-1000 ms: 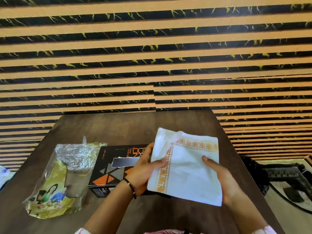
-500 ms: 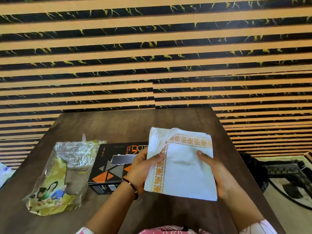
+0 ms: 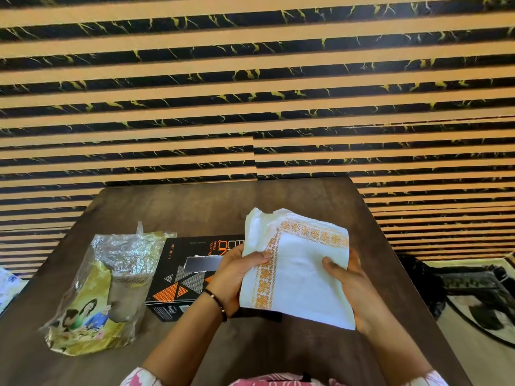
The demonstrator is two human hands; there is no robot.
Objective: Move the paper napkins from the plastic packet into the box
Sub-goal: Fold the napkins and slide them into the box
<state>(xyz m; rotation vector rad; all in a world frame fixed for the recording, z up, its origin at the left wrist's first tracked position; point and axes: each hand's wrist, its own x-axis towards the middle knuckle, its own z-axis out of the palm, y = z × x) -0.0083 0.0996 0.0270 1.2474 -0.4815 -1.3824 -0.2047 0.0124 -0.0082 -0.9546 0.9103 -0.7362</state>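
The napkins [image 3: 301, 271] form a light, soft, floppy stack held above the bench [image 3: 195, 207], just right of the box [image 3: 192, 271]. The left hand [image 3: 237, 277] and right hand [image 3: 348, 282] grip opposite edges, thumbs on top. Support both edges; loose sheets probably slide.

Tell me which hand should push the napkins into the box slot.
Left, probably. The left hand holds the napkins on the edge nearest the box, right above its slot. The right hand grips the far edge.
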